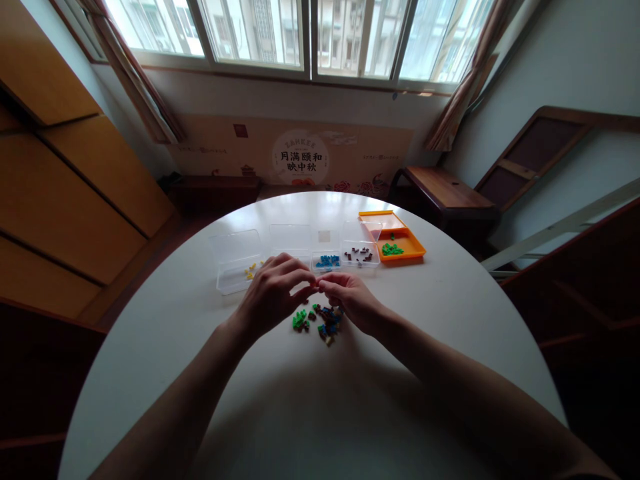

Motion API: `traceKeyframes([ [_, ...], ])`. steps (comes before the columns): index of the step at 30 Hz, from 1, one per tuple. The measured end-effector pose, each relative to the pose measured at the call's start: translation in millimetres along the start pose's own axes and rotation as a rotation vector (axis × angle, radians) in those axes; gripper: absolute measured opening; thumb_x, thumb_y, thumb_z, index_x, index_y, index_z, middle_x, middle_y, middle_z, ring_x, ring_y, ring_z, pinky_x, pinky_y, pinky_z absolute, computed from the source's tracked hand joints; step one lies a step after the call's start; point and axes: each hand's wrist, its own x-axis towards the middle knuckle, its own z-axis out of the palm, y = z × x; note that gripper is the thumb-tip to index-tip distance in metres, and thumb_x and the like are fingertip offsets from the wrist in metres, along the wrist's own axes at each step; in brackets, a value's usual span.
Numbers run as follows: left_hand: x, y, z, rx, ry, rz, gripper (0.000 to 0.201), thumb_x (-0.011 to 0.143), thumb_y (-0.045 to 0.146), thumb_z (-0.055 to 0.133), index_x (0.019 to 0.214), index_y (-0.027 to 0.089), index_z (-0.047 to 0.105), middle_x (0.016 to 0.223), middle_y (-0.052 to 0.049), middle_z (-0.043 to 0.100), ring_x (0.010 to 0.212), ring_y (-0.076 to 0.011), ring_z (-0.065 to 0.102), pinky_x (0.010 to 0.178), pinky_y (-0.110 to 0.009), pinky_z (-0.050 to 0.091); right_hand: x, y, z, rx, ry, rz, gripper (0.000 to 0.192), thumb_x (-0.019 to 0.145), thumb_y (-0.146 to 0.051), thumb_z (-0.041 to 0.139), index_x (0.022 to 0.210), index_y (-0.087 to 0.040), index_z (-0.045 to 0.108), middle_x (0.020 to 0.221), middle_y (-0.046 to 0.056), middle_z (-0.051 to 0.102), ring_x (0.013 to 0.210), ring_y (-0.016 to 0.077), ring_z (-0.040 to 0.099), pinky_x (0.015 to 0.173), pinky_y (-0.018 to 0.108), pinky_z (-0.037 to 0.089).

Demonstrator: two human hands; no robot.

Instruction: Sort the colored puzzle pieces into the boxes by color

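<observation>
**Where everything sits on my table**

My left hand (273, 293) and right hand (350, 297) meet fingertip to fingertip above the table (440, 313). Just before them, nearer me, lies a loose pile of small bricks (320, 321). Behind my hands runs a row of open boxes (300, 250) with bricks in them; at its right end sits a tray (400, 245).

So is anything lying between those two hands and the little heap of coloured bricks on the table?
Nothing visible. The left hand and right hand meet fingertip to fingertip just above the pile of small coloured bricks, with only bare white table around it. The clear boxes and orange box sit farther back.
</observation>
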Motion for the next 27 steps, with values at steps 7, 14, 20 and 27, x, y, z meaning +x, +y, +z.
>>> traceKeyframes([
  [7,-4.6,-17.2,-8.2,0.005,0.193,-0.17,0.007,0.08,0.025,0.069,0.076,0.021,0.065,0.077,-0.002,0.068,0.074,-0.0169,0.06,0.069,-0.032,0.051,2.1,-1.5,-10.7,-0.271,0.055,-0.047,0.016,0.072,-0.029,0.065,0.081,-0.017,0.07,0.07,-0.001,0.06,0.06,0.0091,0.043,0.057,0.024,0.033],
  [14,-22.1,-53.4,-20.8,0.27,0.409,-0.507,0.01,0.075,0.027,0.073,0.073,0.019,0.066,0.073,0.0,0.067,0.069,-0.0183,0.059,0.061,-0.031,0.048,-5.5,-17.8,-22.8,-0.973,-0.232,-0.201,0.019,0.067,-0.005,0.06,0.074,-0.018,0.072,0.073,0.0,0.061,0.066,0.0103,0.051,0.063,0.023,0.038],
  [20,-27.2,-61.2,-20.3,0.322,0.411,-0.598,0.01,0.072,0.024,0.073,0.07,0.018,0.065,0.069,0.001,0.067,0.062,-0.0175,0.057,0.061,-0.032,0.045,-13.9,-22.1,-19.1,-1.252,-0.325,-0.223,0.019,0.068,-0.005,0.06,0.077,-0.017,0.073,0.081,0.003,0.064,0.067,0.0116,0.055,0.067,0.024,0.039],
  [27,-25.0,-58.6,-19.8,0.296,0.395,-0.695,0.012,0.075,0.028,0.068,0.076,0.016,0.068,0.074,-0.002,0.069,0.066,-0.0179,0.057,0.064,-0.032,0.045,-13.1,-25.3,-18.4,-1.286,-0.334,-0.201,0.021,0.068,-0.005,0.06,0.079,-0.016,0.073,0.082,0.003,0.067,0.071,0.0129,0.058,0.069,0.023,0.04],
])
